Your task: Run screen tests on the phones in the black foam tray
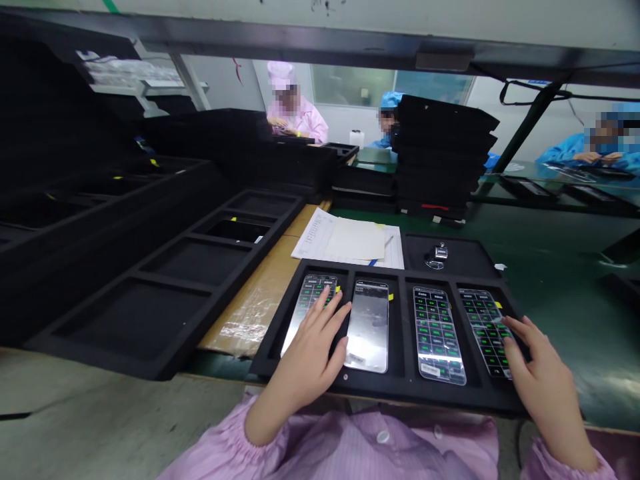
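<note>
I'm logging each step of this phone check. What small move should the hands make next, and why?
Probably tap the leftmost phone: the left hand already lies across it, fingertips on its lit grid screen, while the right hand rests on the rightmost phone.

matt black foam tray (395, 390), glossy glass phones (369, 325), white paper sheets (350, 243)

Black foam tray (390, 390); phones (439, 333) show green-on-dark grids, one phone (369, 325) grey. Pink sleeves (320, 447). Green mat (560, 280). White papers (350, 243).
</note>
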Motion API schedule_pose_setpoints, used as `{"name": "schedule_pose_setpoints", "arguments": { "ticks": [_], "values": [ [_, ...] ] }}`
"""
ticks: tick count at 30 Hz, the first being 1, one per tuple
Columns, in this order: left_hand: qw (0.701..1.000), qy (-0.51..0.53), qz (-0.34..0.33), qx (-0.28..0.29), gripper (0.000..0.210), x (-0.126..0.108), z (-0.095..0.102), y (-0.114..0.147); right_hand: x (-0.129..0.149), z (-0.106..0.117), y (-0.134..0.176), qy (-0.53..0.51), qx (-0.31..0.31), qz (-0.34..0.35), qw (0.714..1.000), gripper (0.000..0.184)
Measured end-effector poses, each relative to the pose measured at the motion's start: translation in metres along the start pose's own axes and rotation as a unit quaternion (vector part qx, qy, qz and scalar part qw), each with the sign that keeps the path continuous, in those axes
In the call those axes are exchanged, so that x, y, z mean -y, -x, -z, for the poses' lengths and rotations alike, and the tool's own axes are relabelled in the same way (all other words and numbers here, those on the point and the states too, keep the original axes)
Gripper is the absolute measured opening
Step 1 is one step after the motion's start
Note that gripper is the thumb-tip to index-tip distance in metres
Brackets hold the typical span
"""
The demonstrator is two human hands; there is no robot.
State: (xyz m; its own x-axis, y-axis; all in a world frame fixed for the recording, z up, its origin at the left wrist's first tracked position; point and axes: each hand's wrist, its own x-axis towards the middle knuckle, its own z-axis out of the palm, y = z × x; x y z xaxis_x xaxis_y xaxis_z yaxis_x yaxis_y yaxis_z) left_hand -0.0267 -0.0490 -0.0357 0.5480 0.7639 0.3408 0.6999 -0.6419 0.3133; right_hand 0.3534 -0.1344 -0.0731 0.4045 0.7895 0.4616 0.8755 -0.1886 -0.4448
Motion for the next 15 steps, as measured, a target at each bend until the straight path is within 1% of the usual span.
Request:
{"name": "schedule_pose_setpoints", "arguments": {
  "ticks": [9, 15],
  "values": [
    [1.0, -0.003, 0.001, 0.003, 0.047, -0.0008, 0.001, 0.0003, 0.0011, 0.0019, -0.0015, 0.007, 0.007, -0.008, 1.0, 0.049],
    [1.0, 0.007, 0.006, -0.003, 0.048, -0.0007, 0.0005, 0.0004, 0.0018, 0.0009, -0.0007, 0.008, 0.001, -0.014, 1.0, 0.048]
  ]
}}
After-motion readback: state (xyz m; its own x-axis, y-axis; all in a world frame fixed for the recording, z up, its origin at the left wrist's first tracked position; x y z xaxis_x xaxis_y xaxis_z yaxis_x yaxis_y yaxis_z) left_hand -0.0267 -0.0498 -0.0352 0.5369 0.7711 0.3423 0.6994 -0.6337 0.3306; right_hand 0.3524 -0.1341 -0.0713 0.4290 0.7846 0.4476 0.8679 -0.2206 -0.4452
